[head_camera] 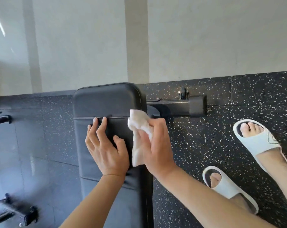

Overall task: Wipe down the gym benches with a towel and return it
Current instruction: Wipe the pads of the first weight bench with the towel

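A black padded gym bench (pixel 105 99) runs from the bottom centre of the view up to the wall. My left hand (pixel 105 148) lies flat on the pad with fingers spread, fingertips near a seam across the cushion. My right hand (pixel 157 145) grips a crumpled white towel (pixel 139 129) against the bench's right edge. The towel bunches above my fingers and hangs down between my two hands.
The bench's black steel foot (pixel 189 106) with a small wheel sticks out to the right by the pale wall. My feet in white slides (pixel 261 142) stand on the speckled rubber floor (pixel 205 145). Dark equipment parts (pixel 16 211) lie at lower left.
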Demonstrator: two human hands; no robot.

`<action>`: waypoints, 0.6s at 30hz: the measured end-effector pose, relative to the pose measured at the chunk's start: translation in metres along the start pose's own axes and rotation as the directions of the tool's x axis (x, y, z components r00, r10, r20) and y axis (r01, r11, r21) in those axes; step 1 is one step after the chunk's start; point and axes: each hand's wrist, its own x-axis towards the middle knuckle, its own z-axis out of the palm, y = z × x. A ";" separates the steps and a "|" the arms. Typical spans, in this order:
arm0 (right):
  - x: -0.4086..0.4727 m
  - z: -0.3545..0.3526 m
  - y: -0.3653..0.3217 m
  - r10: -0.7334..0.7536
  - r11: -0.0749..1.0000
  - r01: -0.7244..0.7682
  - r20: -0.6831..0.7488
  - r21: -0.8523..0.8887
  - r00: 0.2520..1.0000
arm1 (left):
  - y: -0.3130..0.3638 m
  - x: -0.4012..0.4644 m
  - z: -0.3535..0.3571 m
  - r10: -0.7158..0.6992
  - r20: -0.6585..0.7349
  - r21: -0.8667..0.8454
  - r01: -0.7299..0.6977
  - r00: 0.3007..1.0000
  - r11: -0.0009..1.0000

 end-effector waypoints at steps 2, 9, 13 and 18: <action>0.055 0.000 -0.014 -0.083 0.991 0.078 -0.041 -0.110 0.996 | -0.001 0.001 0.000 -0.001 0.008 0.004 0.000 1.000 1.000; 0.150 0.001 -0.060 -0.330 0.666 0.553 0.466 -0.501 0.821 | -0.003 0.002 0.000 -0.027 0.024 -0.012 0.028 0.999 1.000; 0.125 -0.028 -0.057 -0.392 0.556 0.745 0.674 -0.368 0.626 | -0.001 0.003 -0.003 -0.041 0.032 -0.023 0.041 0.999 0.999; 0.101 -0.038 -0.051 -0.446 0.493 0.811 0.709 -0.313 0.545 | -0.003 0.004 -0.004 -0.045 0.042 -0.025 0.046 0.998 0.999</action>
